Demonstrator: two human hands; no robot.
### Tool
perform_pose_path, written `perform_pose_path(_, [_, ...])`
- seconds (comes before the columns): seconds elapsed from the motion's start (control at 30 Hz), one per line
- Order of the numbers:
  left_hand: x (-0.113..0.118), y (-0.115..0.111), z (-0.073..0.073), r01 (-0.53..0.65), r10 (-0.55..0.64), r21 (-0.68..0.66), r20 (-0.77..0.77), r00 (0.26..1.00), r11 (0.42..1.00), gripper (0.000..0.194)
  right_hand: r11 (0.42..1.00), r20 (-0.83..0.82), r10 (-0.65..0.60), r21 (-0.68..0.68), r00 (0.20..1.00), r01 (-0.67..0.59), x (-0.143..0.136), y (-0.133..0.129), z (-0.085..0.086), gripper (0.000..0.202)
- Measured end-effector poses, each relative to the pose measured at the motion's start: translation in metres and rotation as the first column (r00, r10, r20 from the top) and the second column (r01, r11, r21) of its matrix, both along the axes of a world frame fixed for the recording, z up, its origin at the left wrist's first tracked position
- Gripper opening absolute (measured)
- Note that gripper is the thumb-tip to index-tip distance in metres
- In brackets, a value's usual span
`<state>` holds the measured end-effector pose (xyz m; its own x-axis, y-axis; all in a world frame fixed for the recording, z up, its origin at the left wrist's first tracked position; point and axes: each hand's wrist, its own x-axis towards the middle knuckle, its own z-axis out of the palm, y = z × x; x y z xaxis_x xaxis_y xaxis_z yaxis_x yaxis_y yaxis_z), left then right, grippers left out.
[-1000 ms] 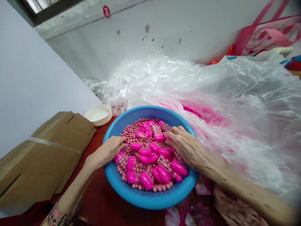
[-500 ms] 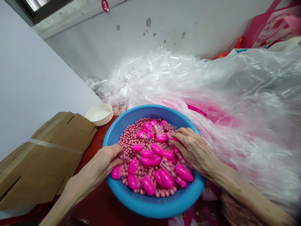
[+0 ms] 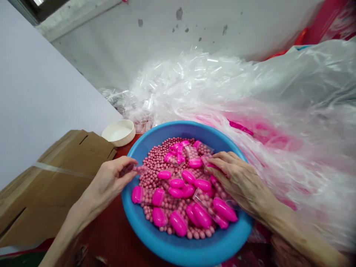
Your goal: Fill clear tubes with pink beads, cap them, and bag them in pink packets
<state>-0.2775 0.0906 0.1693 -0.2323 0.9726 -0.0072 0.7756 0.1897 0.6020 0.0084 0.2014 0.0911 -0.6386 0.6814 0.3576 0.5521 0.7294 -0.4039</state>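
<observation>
A blue basin (image 3: 189, 256) holds small pink beads (image 3: 158, 159) and several clear containers with bright pink caps (image 3: 178, 222), many of them filled with beads. At the basin's left rim, my left hand (image 3: 115, 178) pinches a small clear container (image 3: 139, 169) with pink beads at its end, partly hidden and blurred. My right hand (image 3: 236, 180) reaches over the right rim, its fingers closed around a pink-capped clear container (image 3: 206, 159) that they largely cover.
Flattened brown cardboard (image 3: 55, 185) lies left of the basin, beside a white panel (image 3: 50, 92). A shallow white dish (image 3: 119, 133) sits behind. Clear plastic pieces (image 3: 172, 81) and plastic bags (image 3: 292, 111) pile up at the back and right, against the wall (image 3: 155, 40).
My left hand has drawn back from the beads to the left rim, now with a clear container in its fingers. My right hand stays almost in place. The view has shifted slightly.
</observation>
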Motion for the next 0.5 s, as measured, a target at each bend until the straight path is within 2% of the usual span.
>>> perform_pose_path(0.13, [0.010,-0.001,0.001,-0.037,0.038,-0.045,0.022,0.999,0.998,0.020,1.000,0.016,-0.004,-0.008,1.000,0.004,-0.001,0.001,0.000,0.018])
perform_pose_path(0.3, [0.027,-0.009,-0.003,-0.071,0.069,0.039,0.044,0.997,0.997,0.012,1.000,0.048,-0.007,-0.017,0.999,0.008,-0.003,0.002,0.001,0.012])
perform_pose_path(0.5, [0.053,-0.031,-0.018,0.047,-0.055,0.143,0.052,0.997,0.989,0.007,0.999,0.064,-0.003,-0.043,0.998,0.006,-0.004,0.002,0.001,0.013])
